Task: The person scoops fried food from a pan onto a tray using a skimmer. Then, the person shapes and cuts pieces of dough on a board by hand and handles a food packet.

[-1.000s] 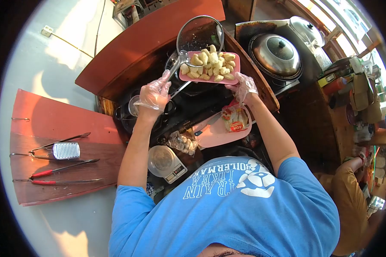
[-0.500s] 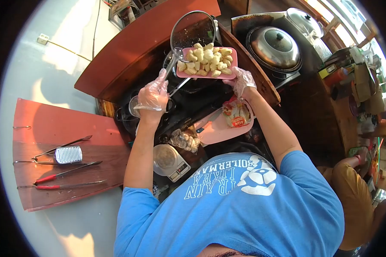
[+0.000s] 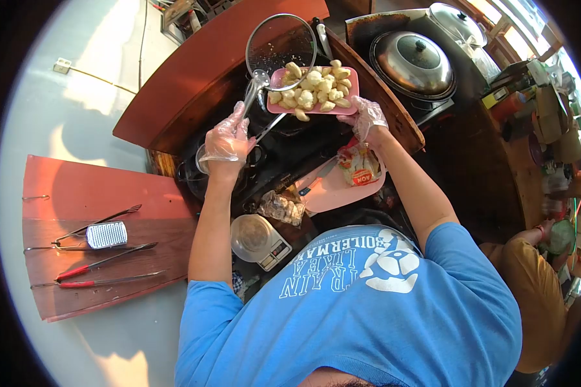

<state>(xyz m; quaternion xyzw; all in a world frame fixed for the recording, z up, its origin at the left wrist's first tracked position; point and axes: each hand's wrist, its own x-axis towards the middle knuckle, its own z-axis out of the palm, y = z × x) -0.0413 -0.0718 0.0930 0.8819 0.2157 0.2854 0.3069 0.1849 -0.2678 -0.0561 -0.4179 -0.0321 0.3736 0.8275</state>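
My left hand (image 3: 228,137), in a clear plastic glove, is closed round the handle of a metal strainer (image 3: 281,39). The strainer's round mesh overlaps the far left part of a pink tray (image 3: 275,111). Pale lumpy pieces (image 3: 314,80) are heaped on the tray, and one hangs at its near edge. My right hand (image 3: 368,120), also gloved, grips the tray's near right corner. Below the tray lies a dark stove top (image 3: 297,149); what is directly under the tray is hidden.
A pink board (image 3: 323,201) holds a knife (image 3: 316,177) and a printed packet (image 3: 361,169). Beside it are a plastic bag (image 3: 281,209) and a scale (image 3: 275,253). A lidded pan (image 3: 413,67) stands at right. Tools hang at left; another person's leg (image 3: 533,290) shows at right.
The strainer has moved a little left relative to the tray. The pieces have shifted toward the tray's near edge, where one now hangs over. Both hands keep their holds.
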